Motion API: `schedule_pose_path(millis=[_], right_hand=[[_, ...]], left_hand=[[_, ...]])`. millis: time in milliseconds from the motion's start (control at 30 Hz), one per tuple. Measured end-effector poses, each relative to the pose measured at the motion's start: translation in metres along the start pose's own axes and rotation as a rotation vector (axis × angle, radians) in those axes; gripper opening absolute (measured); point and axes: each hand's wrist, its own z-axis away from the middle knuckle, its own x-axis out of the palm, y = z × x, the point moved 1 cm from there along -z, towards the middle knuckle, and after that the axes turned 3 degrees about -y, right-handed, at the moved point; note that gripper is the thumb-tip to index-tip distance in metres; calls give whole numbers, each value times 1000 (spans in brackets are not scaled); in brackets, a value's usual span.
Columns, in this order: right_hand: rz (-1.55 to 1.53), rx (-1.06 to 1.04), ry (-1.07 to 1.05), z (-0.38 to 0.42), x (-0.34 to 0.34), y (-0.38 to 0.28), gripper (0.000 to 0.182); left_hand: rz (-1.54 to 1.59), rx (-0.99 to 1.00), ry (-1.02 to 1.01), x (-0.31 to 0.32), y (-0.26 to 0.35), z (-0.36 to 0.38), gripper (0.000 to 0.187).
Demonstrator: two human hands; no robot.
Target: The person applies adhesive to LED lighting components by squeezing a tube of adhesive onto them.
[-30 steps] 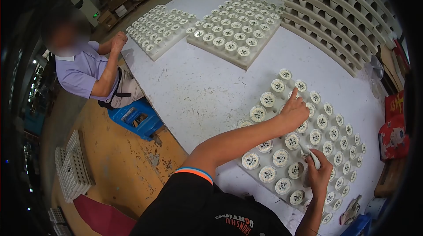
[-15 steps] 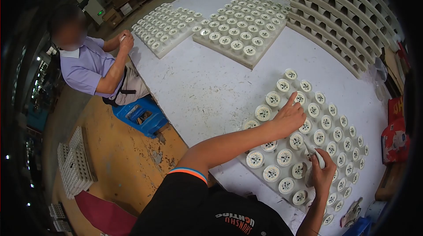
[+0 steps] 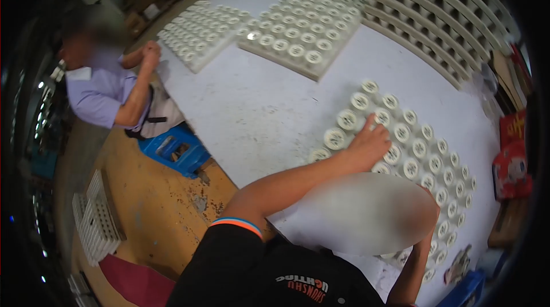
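Left hand (image 3: 369,145) rests on tray (image 3: 344,152) of round lamp parts (image 3: 348,119) on bench (image 3: 258,112), forefinger out, grasping nothing. Right hand hidden behind blur, grip cannot tell. Risk: pressing unevenly could tip part or nudge tray; blurred view suggests head moving.

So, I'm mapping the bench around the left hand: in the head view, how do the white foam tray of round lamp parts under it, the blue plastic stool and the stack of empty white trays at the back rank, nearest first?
1. White foam tray of round lamp parts: under the left hand, touched.
2. Blue plastic stool: on the floor, off the table's left edge.
3. Stack of empty white trays: at the table's far right.
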Motion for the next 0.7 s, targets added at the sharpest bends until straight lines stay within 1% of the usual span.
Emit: schedule_pose_path(millis=[33, 67, 100, 133, 167, 200, 267, 367, 467, 567, 700], right_hand=[[22, 20, 27, 2, -4, -9, 27], [101, -108, 51, 0, -8, -4, 28], [51, -54, 12, -2, -14, -7, 29], [35, -72, -8, -5, -20, -17, 29], [44, -155, 23, -10, -20, -18, 29], [48, -194, 33, -16, -22, -20, 27], [9, -74, -10, -28, -22, -23, 27], [115, -208, 36, -47, -15, -4, 29], [176, -204, -27, -58, -10, 4, 30], [347, -178, -65, -64, -5, 5, 27], [410, -217, -71, -70, 3, 14, 23]], left_hand=[[61, -25, -23, 6, 1, -2, 15], [90, -133, -96, 4, 3, -6, 25], [160, -155, 18, 17, 0, -3, 35], [264, -160, -14, 2, 2, -3, 47], [229, -139, -5, -3, 1, -6, 53], [127, -115, -33, -11, 4, -10, 57], [105, -120, -65, -14, 6, -11, 56], [180, -95, -116, -12, 6, -12, 56], [217, -90, -141, -11, 4, -14, 54], [266, -88, -136, -9, 2, -13, 53], [263, -75, -130, -6, 5, -14, 52]])
